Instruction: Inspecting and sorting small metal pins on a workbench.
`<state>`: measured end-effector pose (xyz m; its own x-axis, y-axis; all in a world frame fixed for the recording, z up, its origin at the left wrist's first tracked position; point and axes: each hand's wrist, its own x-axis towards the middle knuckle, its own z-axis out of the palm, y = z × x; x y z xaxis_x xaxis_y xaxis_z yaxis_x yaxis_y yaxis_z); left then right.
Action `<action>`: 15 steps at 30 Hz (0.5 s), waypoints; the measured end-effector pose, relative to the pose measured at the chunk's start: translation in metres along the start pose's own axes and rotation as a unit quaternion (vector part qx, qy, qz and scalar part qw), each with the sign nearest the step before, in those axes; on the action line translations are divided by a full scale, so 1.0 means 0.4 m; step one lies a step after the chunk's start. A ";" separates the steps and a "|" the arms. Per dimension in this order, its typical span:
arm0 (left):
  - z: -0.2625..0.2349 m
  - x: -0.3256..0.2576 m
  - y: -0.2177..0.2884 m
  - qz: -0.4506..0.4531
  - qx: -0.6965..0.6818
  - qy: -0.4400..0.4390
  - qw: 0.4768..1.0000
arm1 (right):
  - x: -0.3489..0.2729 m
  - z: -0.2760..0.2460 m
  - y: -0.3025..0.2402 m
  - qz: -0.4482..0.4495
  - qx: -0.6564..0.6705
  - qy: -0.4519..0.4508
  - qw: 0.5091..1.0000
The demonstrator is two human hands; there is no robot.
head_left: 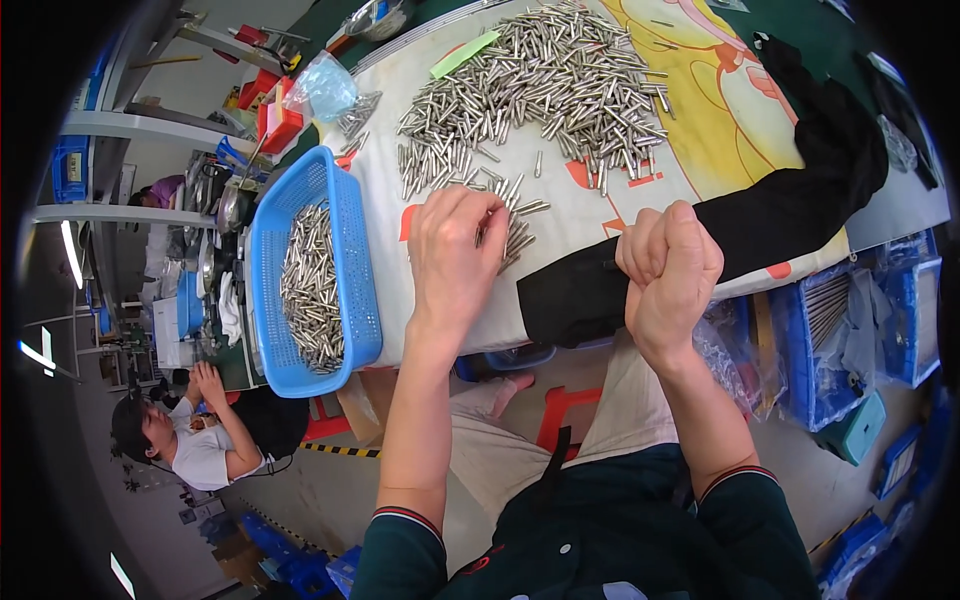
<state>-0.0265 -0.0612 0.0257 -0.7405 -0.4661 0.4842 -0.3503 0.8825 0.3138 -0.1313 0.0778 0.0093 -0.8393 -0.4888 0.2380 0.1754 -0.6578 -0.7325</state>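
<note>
Covering the worktop was one printed cloth (555,215), with one black cloth (770,222) across it. One heap of metal pins (540,85) lay there, uncounted; one blue basket (365,300) held many more, so the work looked partway, the heap apparently left over. Of two hands, the right hand (672,270) was curled closed above the black cloth; the left hand (455,250) bent over one small cluster (516,245), its grip hidden, so I couldn't tell whether it pinched a pin. One green slip (465,54) topped the heap.
</note>
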 end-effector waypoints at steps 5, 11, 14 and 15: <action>0.059 0.086 0.018 0.112 -0.002 -0.052 0.992 | 0.003 -0.002 -0.003 0.004 -0.008 -0.003 1.000; 0.106 0.139 0.030 0.218 -0.018 -0.107 0.970 | 0.009 -0.007 -0.001 0.005 0.009 -0.011 1.000; 0.106 0.148 0.035 0.248 -0.015 -0.124 0.961 | 0.010 -0.011 0.000 -0.002 0.023 -0.019 1.000; 0.105 0.149 0.035 0.252 -0.005 -0.134 0.958 | 0.010 -0.011 -0.001 -0.001 0.021 -0.020 1.000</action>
<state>-0.0998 -0.0740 0.0248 -0.9356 0.0537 0.3490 0.0954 0.9901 0.1034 -0.1369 0.0787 0.0074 -0.8185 -0.5096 0.2652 0.1965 -0.6821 -0.7043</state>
